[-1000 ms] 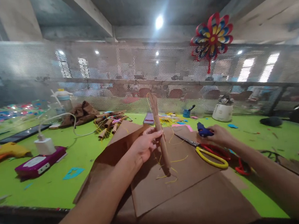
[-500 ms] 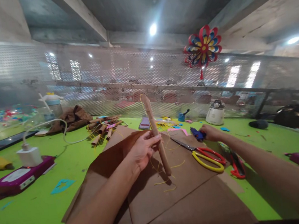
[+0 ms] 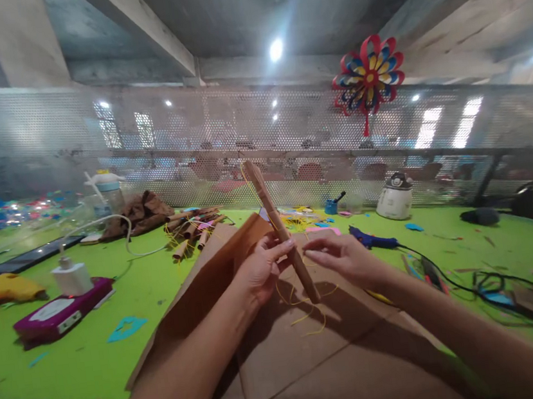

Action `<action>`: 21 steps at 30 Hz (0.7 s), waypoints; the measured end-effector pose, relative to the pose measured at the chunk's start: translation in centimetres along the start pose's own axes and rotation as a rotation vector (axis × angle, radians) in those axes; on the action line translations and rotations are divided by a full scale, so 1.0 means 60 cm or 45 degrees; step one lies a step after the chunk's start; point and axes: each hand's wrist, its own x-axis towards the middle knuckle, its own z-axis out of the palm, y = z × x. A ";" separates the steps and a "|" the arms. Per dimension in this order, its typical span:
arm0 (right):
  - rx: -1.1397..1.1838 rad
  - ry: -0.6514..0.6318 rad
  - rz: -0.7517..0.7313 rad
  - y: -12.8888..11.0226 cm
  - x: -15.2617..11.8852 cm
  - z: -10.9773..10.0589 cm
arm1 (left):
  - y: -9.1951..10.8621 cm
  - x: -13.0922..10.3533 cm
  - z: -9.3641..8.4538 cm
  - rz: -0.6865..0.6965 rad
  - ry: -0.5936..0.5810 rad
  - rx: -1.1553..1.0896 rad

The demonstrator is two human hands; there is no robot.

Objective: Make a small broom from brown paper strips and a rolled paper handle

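Observation:
My left hand [image 3: 261, 270] is closed around a rolled brown paper tube [image 3: 280, 230], holding it tilted with its top leaning left. Thin yellow string [image 3: 310, 317] trails from the tube over the brown paper sheets [image 3: 286, 359] below. My right hand [image 3: 342, 258] hovers just right of the tube, its fingers slightly apart and curved towards it. I see nothing clearly held there. Behind that hand, a blue glue gun [image 3: 373, 238] lies on the green table. Scissors lie mostly hidden under my right forearm, with a bit of yellow handle [image 3: 379, 297] showing.
More paper tubes [image 3: 193, 231] are piled at the back left. A purple power strip [image 3: 61, 312] with a white charger and a yellow glue gun [image 3: 6, 291] lie on the left. A white jar [image 3: 395, 196] stands at the back right; black cable [image 3: 496, 288] coils on the right.
My right hand has let go of the blue glue gun and come left to beside the paper tube. The tube, still in my left hand, leans a little more.

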 end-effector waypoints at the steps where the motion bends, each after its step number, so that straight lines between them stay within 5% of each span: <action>1: 0.111 0.000 0.009 -0.015 -0.003 0.022 | -0.001 -0.001 0.001 0.008 -0.007 -0.008; 7: 0.216 0.239 0.312 -0.016 -0.020 0.087 | 0.000 -0.001 0.003 0.085 0.092 -0.059; 15: 0.034 0.180 0.235 -0.007 -0.035 0.098 | 0.001 0.003 0.004 0.139 0.075 -0.034; 21: 0.292 0.040 0.330 -0.008 -0.033 0.109 | -0.003 0.003 0.001 0.130 0.095 -0.009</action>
